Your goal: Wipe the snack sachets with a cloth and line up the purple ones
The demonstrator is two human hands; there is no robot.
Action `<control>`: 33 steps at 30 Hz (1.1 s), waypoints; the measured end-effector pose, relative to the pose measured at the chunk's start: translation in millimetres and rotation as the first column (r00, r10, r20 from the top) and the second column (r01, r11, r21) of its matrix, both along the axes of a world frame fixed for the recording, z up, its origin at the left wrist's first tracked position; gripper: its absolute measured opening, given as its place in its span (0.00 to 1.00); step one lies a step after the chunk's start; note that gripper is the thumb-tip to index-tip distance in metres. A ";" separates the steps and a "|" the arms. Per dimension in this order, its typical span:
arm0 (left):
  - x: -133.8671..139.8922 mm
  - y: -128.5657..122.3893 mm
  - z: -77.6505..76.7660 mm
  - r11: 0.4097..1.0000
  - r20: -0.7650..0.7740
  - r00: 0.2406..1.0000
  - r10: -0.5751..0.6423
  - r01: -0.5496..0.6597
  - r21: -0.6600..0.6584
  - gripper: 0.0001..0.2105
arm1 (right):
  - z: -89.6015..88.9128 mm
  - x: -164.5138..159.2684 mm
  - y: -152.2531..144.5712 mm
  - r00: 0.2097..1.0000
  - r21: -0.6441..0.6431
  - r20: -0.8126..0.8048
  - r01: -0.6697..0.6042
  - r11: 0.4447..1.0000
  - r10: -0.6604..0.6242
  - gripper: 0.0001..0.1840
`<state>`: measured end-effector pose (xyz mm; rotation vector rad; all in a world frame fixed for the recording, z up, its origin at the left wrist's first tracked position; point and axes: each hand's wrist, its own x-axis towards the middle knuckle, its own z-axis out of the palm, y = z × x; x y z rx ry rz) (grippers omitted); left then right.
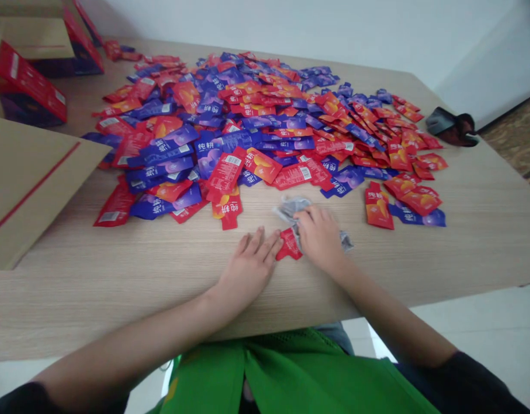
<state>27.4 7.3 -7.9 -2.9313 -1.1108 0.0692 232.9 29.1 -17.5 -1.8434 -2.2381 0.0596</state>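
A red pouch (290, 244) lies on the table near its front edge. My left hand (253, 261) rests flat on the table with its fingers stretched, the fingertips touching the pouch's left side. A crumpled grey cloth (294, 208) is bunched under my right hand (320, 236), whose fingers are curled around it and press it on the pouch's right side. One corner of the cloth sticks out to the right of that hand. Behind both hands spreads a big heap of red and purple pouches (230, 121).
Open cardboard boxes (32, 172) stand along the left side, one flap reaching over the table (118, 299). A few pouches (379, 207) lie apart at the right. Farther back on the right is a dark tape dispenser-like object (452, 126). A white wall (334, 29) rises behind.
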 end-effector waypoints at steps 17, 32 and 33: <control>1.3 -21.8 2.5 0.998 0.074 0.997 0.034 -0.030 -0.057 0.22 | 18.2 9.7 -17.0 0.948 0.154 -0.317 0.013 0.988 0.037 0.13; 4.1 -15.3 6.2 0.997 0.064 0.997 0.044 -0.040 -0.073 0.23 | 18.7 62.3 -11.0 0.977 0.088 -0.124 0.185 0.979 -0.173 0.13; 4.7 -14.8 6.3 0.997 0.066 0.997 0.048 -0.043 -0.070 0.23 | 21.9 50.9 -14.0 0.977 0.122 -0.167 0.156 0.980 -0.135 0.13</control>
